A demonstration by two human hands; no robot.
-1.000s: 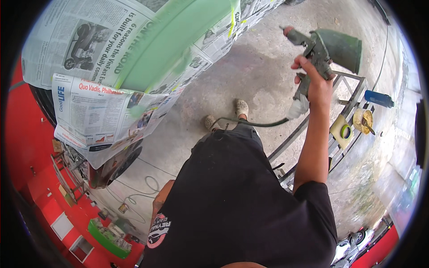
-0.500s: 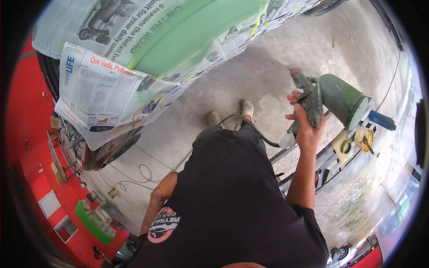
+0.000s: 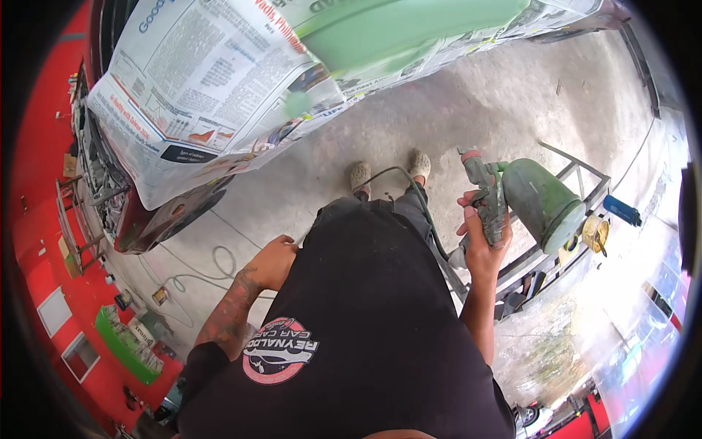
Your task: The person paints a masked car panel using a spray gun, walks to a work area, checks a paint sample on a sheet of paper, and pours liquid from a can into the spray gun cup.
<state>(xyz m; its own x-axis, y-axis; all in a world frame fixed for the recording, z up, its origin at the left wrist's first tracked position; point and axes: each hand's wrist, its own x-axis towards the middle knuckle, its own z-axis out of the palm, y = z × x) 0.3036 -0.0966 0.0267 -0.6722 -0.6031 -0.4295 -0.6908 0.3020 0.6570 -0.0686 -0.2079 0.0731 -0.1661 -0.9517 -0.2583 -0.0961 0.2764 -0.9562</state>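
My right hand [image 3: 485, 233] is closed round the grip of a paint-smeared spray gun [image 3: 488, 197]. A large green cup [image 3: 540, 203] is fixed to the gun, tilted to the right. A dark hose [image 3: 428, 212] comes off the bottom of the grip and loops up in front of my legs. My left hand [image 3: 273, 262] hangs beside my left hip; most of its fingers are tucked from sight. Ahead on the left is a car panel [image 3: 409, 36] coated pale green, masked round with newspaper sheets [image 3: 212, 95]. The gun is apart from the panel, to its right.
A metal frame stand [image 3: 596, 175] is beyond my right arm, with a blue bottle [image 3: 622, 210] and a yellowish tub [image 3: 595, 233] near it. A thin hose [image 3: 219, 274] coils on the concrete floor at left. A green bumper-like part [image 3: 124, 344] lies farther left.
The panel and newspaper have shifted right in view. My right hand has come lower and slightly left with the spray gun. My left hand has risen more into sight beside my hip.
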